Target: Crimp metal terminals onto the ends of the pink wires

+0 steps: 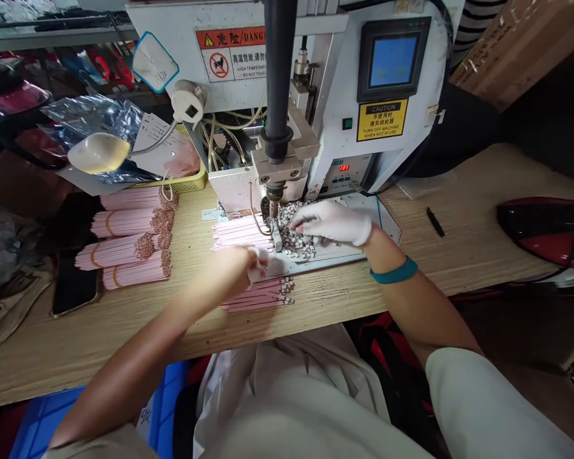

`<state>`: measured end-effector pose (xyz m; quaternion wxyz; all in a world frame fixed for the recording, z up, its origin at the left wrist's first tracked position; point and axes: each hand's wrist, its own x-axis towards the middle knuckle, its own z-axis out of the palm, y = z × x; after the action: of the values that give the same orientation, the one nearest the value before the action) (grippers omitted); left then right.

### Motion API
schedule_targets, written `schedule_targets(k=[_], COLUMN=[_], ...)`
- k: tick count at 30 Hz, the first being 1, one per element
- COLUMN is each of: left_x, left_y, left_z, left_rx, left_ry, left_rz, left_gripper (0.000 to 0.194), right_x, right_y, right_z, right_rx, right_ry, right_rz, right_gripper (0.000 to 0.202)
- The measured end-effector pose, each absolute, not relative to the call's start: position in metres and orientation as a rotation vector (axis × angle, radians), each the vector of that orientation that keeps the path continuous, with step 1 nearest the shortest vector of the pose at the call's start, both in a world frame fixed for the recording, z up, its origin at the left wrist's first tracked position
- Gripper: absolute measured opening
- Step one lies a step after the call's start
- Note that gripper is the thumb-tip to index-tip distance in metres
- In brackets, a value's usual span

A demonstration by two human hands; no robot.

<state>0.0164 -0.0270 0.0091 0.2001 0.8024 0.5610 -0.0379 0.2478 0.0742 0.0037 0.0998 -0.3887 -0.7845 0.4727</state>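
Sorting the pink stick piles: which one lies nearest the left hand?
The loose pile of pink sticks just below the left hand; the others are banded bundles further left.

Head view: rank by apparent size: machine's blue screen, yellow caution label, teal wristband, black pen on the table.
1. Blue screen
2. Yellow caution label, clearly smaller
3. Teal wristband
4. Black pen

Wristband and pen look close; the wristband sits nearer the camera, so that order is unsure.

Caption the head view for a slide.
Gloved right hand rests on small parts under the machine head; left hand hovers over pink strips.

Wooden table [459, 255] with pink strip bundles [129, 239], machine [316, 95].
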Motion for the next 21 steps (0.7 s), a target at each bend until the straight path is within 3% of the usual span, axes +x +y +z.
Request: schedule_targets(k=[3,7,14,21], left_x=[0.004,0.002,0.004,0.0], left_y=[-0.007,0.006,0.008,0.009], left_z=[0.003,-0.011,-0.009,-0.004], left_rx=[2.277,2.356,2.197,2.13], left_ry=[1.756,1.747,1.655,1.637], left_rz=[0.14,0.238,0.334,0.456], left_gripper=[0.024,0.022,0.023,0.022], right_x=[0.229,0.215,0.225,0.231], right_y=[0.075,0.073,0.069,0.076], right_z=[-0.011,-0.024,-0.011,-0.011], right_rx=[-1.151,-1.113,-1.1,-1.237], right_ry=[-2.356,-2.443,-2.189,-2.294], right_rz=[0.858,0.528,0.927,0.646], right_gripper=[0.017,0.016,0.016,0.013])
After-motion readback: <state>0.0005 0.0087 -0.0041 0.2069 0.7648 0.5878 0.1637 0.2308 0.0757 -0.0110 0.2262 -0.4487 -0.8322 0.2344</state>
